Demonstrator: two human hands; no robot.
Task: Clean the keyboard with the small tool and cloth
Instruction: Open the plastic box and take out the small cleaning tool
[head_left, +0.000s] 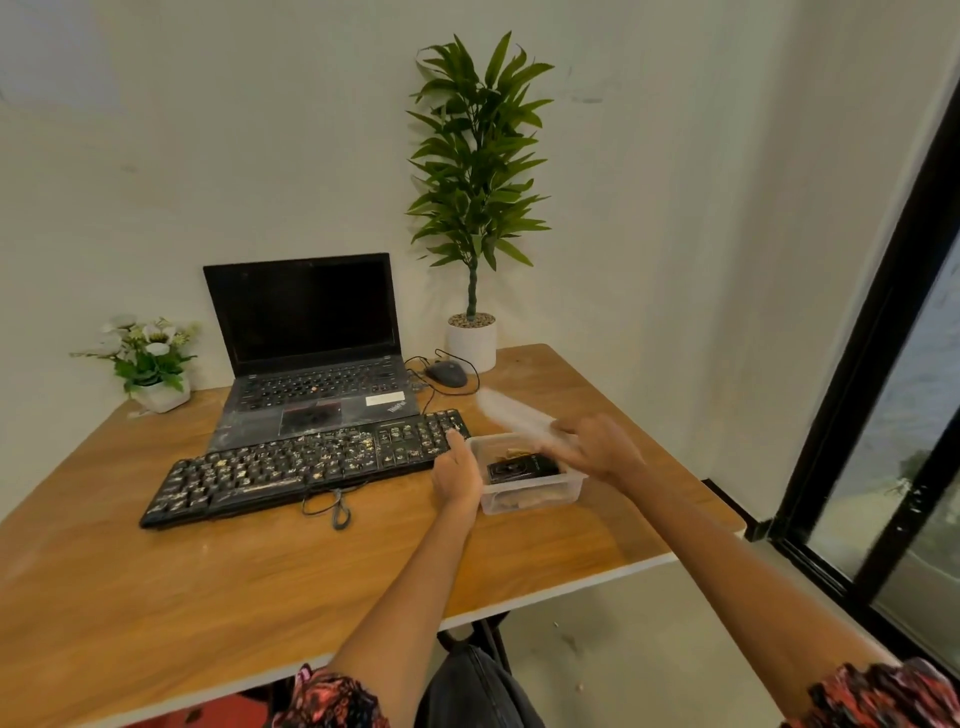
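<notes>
A black keyboard (306, 465) strewn with pale crumbs lies on the wooden table (218, 577), in front of a laptop. Right of it stands a clear plastic box (530, 493) with a dark item (522, 467) and something tan inside. My left hand (457, 475) holds the box's left wall, thumb up along its rim. My right hand (597, 449) grips the translucent lid (511, 415), lifted and blurred above the box's far side. No cloth can be told apart in the box.
An open black laptop (311, 358) stands behind the keyboard, with a wired mouse (447, 373) to its right. A tall potted plant (475, 332) and a small flower pot (156, 384) sit at the table's back. A window frame (883, 338) runs down the right.
</notes>
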